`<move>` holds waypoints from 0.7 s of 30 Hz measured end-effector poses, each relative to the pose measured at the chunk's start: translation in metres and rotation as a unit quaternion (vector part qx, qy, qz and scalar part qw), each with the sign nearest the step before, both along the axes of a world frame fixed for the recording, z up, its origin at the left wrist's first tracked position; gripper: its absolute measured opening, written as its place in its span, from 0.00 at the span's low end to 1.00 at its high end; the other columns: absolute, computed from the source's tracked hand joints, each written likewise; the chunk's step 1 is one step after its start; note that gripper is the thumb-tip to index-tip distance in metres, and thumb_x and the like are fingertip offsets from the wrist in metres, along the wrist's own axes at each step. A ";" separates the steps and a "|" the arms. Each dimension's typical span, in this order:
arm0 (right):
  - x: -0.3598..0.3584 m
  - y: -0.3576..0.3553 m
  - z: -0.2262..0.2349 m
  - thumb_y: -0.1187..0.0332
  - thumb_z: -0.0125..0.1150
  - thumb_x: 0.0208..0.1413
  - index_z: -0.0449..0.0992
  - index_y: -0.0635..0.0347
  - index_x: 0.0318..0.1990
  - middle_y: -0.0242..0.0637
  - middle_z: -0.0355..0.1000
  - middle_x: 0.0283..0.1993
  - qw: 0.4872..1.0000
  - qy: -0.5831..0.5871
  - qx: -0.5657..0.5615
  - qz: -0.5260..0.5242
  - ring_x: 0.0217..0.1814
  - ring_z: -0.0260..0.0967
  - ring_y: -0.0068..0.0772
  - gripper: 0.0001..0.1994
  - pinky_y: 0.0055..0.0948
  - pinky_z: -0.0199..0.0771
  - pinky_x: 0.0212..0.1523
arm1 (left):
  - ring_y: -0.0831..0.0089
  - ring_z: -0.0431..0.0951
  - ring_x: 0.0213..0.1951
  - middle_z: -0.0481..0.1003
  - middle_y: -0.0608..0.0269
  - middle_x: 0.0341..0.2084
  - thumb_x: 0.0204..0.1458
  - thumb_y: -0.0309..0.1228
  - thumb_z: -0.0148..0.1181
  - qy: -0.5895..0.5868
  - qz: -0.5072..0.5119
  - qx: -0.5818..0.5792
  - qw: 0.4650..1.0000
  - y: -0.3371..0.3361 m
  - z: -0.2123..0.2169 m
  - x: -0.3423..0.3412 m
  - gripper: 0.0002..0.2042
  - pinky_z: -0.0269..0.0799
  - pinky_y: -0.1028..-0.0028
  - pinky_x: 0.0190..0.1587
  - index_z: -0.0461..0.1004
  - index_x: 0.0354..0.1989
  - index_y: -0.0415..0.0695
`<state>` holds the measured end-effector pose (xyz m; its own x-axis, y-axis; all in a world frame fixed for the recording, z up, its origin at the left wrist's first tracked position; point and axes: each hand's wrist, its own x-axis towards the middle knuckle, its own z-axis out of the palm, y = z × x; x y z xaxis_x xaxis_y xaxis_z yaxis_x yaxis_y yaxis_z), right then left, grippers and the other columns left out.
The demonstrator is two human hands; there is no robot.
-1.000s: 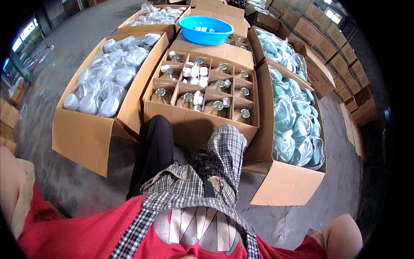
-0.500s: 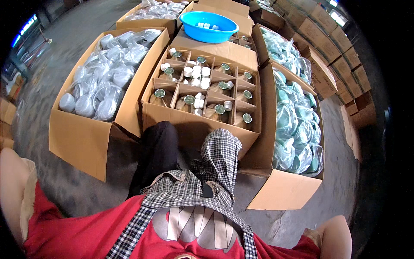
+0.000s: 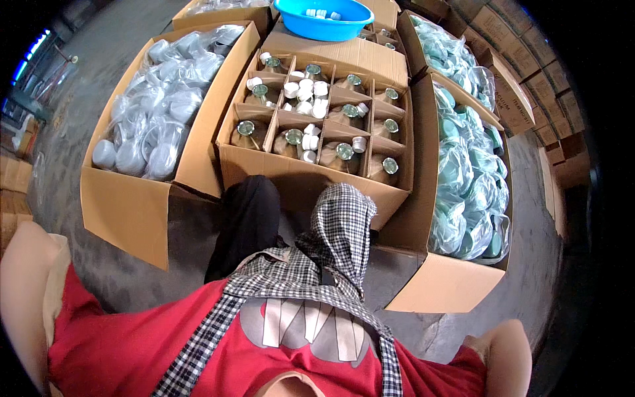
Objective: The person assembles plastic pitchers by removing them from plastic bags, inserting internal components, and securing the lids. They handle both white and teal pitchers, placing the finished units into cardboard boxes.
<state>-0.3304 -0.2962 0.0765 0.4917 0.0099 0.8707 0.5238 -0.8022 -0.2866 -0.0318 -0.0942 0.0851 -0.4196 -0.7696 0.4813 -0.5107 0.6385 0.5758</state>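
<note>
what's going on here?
A person in a red shirt is in front of an open divided carton. The left hand and right hand are both out of view, so no handling shows. Glass bottles stand in the compartments, with white caps lying loose among them. More caps are in the blue basin beyond. Cartons of bagged grey parts and bagged teal parts flank it left and right.

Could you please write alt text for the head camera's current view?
A divided cardboard box of silvery-mouthed bottles and loose white caps stands before a person in a checked apron, both hands out of view. Open boxes flank it, holding plastic-wrapped grey pieces on the left and green pieces on the right; beyond is a blue basin.
</note>
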 end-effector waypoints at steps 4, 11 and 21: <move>-0.014 -0.026 -0.003 0.59 0.41 0.54 0.69 0.64 0.42 0.37 0.66 0.42 0.996 -0.063 0.058 -0.038 0.41 0.62 0.29 0.18 0.26 0.58 0.47 | 0.71 0.70 0.38 0.70 0.59 0.36 0.49 0.30 0.44 0.091 -0.017 -0.016 0.996 -0.026 -0.012 0.025 0.12 0.64 0.75 0.43 0.69 0.38 0.39; 0.019 -0.089 -0.115 0.59 0.40 0.55 0.70 0.64 0.41 0.36 0.66 0.41 0.867 -0.070 0.446 -0.210 0.40 0.62 0.28 0.18 0.25 0.59 0.45 | 0.72 0.70 0.38 0.70 0.60 0.35 0.49 0.28 0.44 0.580 0.067 -0.013 0.811 -0.078 -0.103 0.084 0.11 0.64 0.76 0.42 0.69 0.38 0.40; 0.183 -0.163 -0.321 0.75 0.54 0.37 0.68 0.59 0.44 0.46 0.63 0.46 0.804 0.483 -0.002 -0.346 0.50 0.57 0.49 0.20 0.40 0.59 0.49 | 0.54 0.63 0.47 0.61 0.48 0.47 0.43 0.35 0.53 -0.255 0.442 0.209 0.834 -0.276 -0.324 0.107 0.22 0.58 0.63 0.50 0.61 0.49 0.46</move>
